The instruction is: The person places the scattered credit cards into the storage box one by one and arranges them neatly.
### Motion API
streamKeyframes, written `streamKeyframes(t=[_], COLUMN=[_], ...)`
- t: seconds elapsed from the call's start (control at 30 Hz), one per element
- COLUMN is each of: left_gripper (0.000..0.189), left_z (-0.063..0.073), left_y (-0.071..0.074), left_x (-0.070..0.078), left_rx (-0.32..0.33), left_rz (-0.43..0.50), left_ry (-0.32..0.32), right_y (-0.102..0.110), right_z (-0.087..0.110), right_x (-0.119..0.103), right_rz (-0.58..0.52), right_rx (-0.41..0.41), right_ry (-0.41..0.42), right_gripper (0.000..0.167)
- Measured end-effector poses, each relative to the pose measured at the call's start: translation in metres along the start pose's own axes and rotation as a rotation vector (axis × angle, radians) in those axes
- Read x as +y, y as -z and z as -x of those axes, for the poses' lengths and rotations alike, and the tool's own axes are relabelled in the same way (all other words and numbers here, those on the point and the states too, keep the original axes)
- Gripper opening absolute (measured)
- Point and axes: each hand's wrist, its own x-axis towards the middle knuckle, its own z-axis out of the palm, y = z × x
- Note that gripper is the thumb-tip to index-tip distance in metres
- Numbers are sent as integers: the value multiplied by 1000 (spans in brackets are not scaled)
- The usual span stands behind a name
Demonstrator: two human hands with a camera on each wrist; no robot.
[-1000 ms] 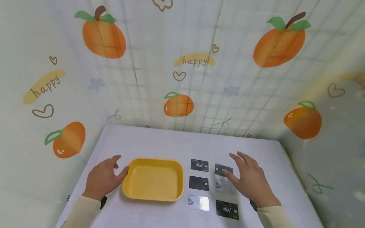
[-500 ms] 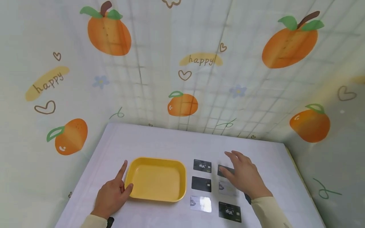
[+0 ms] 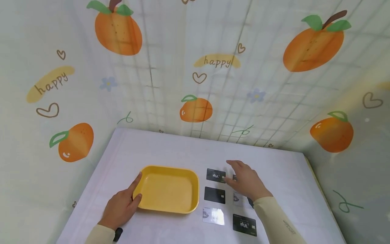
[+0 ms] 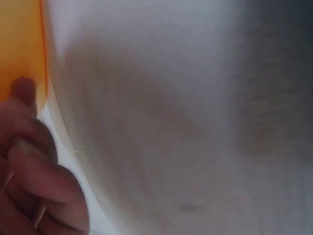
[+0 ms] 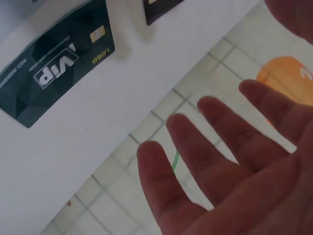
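A shallow yellow tray (image 3: 170, 193) lies on the white table. My left hand (image 3: 118, 208) is at the tray's left side, its index finger extended along the rim and its thumb at the rim; in the left wrist view other fingers (image 4: 44, 171) are curled. Right of the tray are several cards in two columns: a black Vip card (image 3: 215, 175), a black card (image 3: 214, 195), a shiny silver card (image 3: 213, 216), and another black Vip card (image 3: 244, 224). My right hand (image 3: 246, 181) hovers by the top cards, fingers spread and holding nothing. It partly covers a dark card and a silver card (image 3: 239, 199).
Behind the table (image 3: 170, 145) hangs a pale curtain (image 3: 164, 67) printed with oranges, hearts and the word happy. It also closes off the left and right sides. The table's right edge shows a thin yellowish strip.
My left hand has come in from the left, and its fingers now meet the tray's rim. My right hand has moved left, from the right column of cards towards the top left card.
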Motion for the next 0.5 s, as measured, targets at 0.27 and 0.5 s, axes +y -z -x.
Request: streamKeyframes(t=[0.27, 0.5], left_gripper=[81, 78], left_z=[1, -1], left_y=[-1, 3], left_x=[-2, 7], left_rx=[-22, -54], left_rz=[-2, -47], left_ry=[33, 34], right_y=[-16, -27], right_z=[-18, -28], right_x=[-6, -5], right_rz=[42, 78], right_rx=[-101, -150], right_ry=[9, 6], right_gripper=[78, 79])
